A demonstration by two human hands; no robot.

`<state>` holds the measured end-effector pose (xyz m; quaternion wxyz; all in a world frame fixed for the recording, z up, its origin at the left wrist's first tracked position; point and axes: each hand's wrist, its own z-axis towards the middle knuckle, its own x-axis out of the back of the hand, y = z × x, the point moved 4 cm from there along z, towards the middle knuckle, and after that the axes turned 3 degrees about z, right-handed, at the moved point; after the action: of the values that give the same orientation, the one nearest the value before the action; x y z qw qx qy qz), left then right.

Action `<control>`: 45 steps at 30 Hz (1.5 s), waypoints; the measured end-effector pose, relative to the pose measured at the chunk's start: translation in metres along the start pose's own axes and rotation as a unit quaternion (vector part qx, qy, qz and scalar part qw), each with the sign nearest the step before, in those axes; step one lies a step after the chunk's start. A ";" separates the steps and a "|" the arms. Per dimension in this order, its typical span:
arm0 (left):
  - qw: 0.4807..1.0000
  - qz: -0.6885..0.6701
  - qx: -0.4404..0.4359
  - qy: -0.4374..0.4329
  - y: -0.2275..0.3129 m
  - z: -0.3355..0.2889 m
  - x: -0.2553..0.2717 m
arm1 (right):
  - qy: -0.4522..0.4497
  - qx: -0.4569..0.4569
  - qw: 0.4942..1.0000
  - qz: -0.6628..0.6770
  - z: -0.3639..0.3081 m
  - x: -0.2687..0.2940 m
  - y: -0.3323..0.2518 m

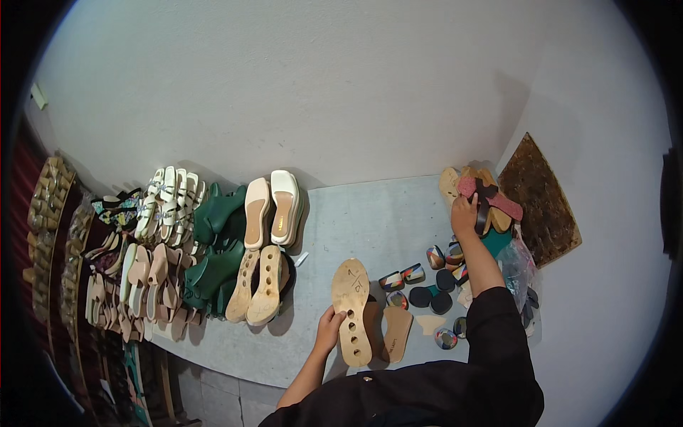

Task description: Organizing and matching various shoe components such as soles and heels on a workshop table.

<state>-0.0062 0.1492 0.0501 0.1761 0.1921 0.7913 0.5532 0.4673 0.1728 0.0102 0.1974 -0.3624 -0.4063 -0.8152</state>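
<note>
My left hand (329, 329) is closed on the edge of a pale wooden-looking shoe sole (351, 285), which has a row of round holes and pen marks. It stands tilted over the table. Just right of it lies a tan insole (397, 331). At the far right my right hand (464, 213) reaches into a pile of shoe parts, its visible fingers apart against it. A pink textured piece (506, 206) and a dark brown strap-like piece (483, 213) lie at those fingertips. Behind them is a light sole with holes (448, 183).
Multicoloured and black pieces (441, 302) lie between my arms. Finished sandals (171, 203), green shoes (217, 213), white platform shoes (284, 206) and perforated soles (265, 288) crowd the left. A brown board (539, 203) leans against the right wall, near a clear plastic bag (517, 267).
</note>
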 end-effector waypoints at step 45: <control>0.994 0.017 0.087 0.059 -0.053 -0.049 0.077 | -0.088 -0.146 0.816 0.552 -0.090 0.178 0.023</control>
<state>-0.1028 0.1318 0.0111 0.1017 0.1871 0.8423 0.4952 0.3253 0.0816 0.1197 0.5226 -0.6207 -0.0294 -0.5838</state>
